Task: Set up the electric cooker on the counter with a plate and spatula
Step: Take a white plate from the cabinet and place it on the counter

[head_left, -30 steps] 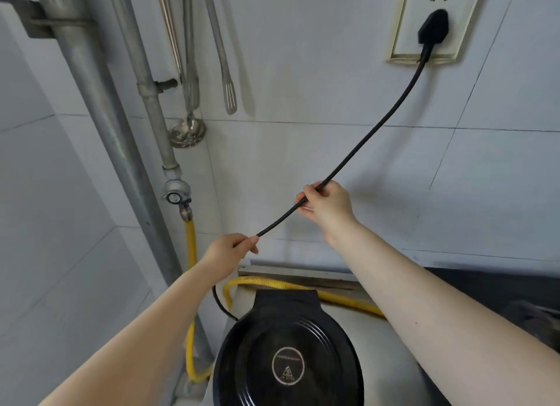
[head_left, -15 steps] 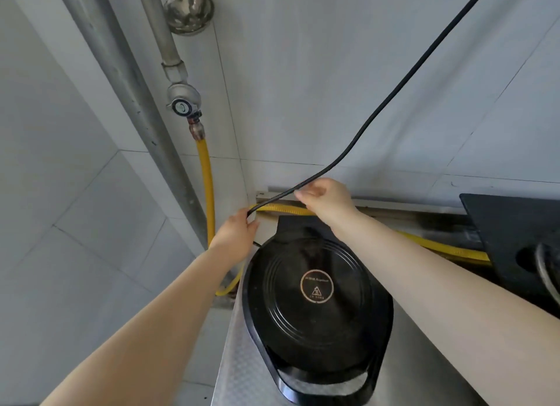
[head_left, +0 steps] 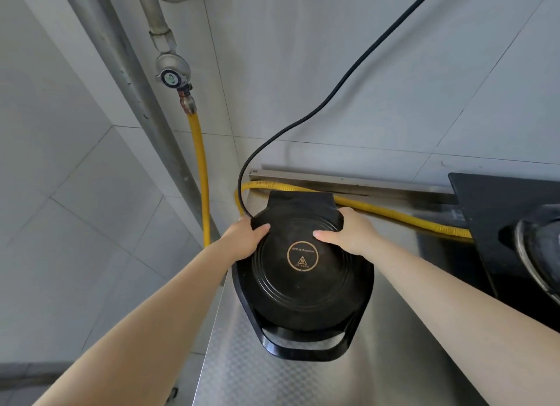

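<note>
While the cooker [head_left: 303, 272] sits on the counter [head_left: 394, 345] by the wall, the left hand [head_left: 244, 237] and right hand [head_left: 348, 234] clasp its far edge, thumbs on the lid, its cord [head_left: 342, 81] trailing upward.

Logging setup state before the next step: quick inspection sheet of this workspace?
Surface: steel counter, bare around the cooker.
Job's things: black electric cooker on the counter's left end, lid closed; plate and spatula not seen.
Clutter: nothing seen.
Grippers: left hand and right hand grip the cooker's rear corners, thumbs on the lid.
Cables: black power cord hangs slack from top right to the cooker's back; yellow gas hose runs behind the cooker along the wall.
Surroundings: tiled wall, gas valve on pipe, black stove at right.
</note>
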